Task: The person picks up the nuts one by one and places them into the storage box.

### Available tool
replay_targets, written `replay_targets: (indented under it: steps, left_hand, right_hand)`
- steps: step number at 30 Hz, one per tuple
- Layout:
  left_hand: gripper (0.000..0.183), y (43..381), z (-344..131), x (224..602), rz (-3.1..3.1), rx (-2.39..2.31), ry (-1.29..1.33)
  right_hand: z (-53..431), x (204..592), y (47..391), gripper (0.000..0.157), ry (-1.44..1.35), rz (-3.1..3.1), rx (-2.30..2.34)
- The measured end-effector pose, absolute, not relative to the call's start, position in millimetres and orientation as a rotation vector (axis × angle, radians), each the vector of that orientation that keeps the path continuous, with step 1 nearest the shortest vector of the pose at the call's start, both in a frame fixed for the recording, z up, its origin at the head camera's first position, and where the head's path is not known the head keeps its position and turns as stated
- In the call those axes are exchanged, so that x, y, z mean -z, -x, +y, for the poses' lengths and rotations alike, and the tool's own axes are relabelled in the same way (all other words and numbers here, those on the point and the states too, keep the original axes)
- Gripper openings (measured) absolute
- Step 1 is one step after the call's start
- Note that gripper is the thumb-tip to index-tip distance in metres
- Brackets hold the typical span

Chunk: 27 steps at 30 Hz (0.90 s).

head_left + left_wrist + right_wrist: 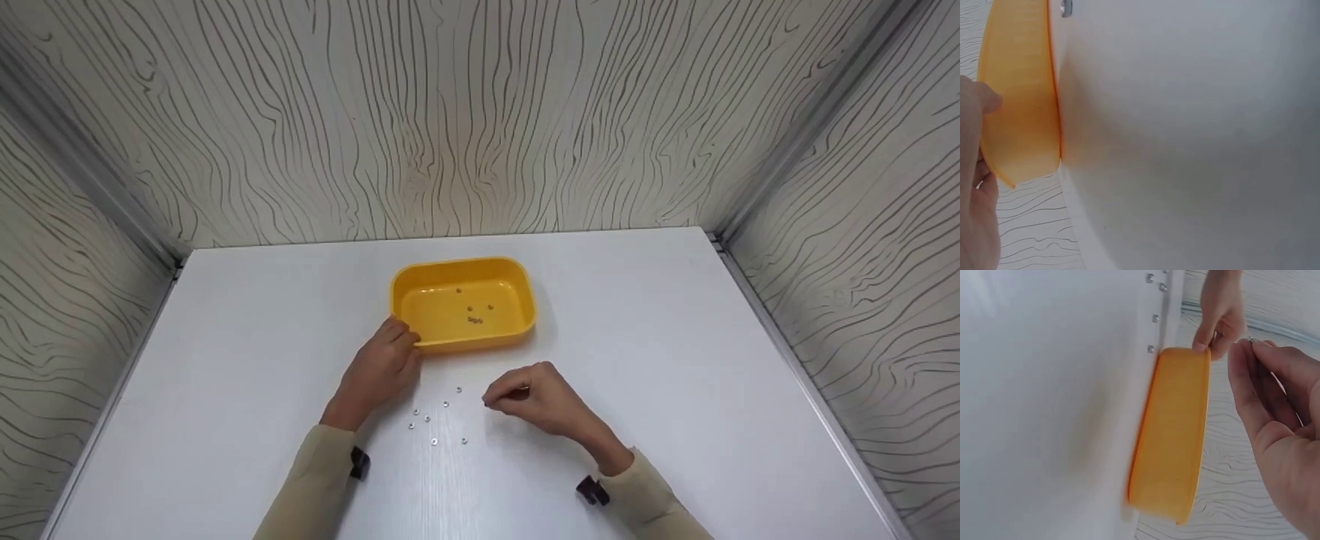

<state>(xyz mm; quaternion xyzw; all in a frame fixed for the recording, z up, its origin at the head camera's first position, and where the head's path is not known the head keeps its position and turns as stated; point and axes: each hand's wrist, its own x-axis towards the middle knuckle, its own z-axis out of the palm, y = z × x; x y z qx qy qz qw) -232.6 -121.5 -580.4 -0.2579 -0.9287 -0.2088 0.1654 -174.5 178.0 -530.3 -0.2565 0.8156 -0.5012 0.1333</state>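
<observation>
A yellow plastic tray (442, 346) stands on the white table, with several small metal nuts (475, 321) on its floor. My left hand (379, 367) grips the rim at the tray's near left corner, thumb on the outer wall in the left wrist view. In front of the tray, my right hand (544, 399) is held above the table. Thumb and fingertips pinch a tiny nut (1251, 340), mostly hidden between them. Between the hands, several loose nuts (427, 418) lie scattered on the tabletop.
The white table (637, 300) reaches a wood-patterned back panel (450, 120). Similar panels with grey metal posts (817, 112) border both sides. Each sleeve cuff bears a small black device (592, 490).
</observation>
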Motion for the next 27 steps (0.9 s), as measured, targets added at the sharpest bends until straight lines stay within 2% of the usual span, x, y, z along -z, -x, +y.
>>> replay_targets:
  steps: [14, 27]
  left_hand:
    - [0.017, 229, -121, 581, -2.692, 0.586, 0.678]
    - [0.019, 230, -121, 578, -2.687, 0.592, 0.695]
  right_hand:
    - [181, 516, 199, 0.015, 0.513, 2.306, 1.76]
    - [172, 515, 244, 0.015, 0.292, 2.336, 1.973]
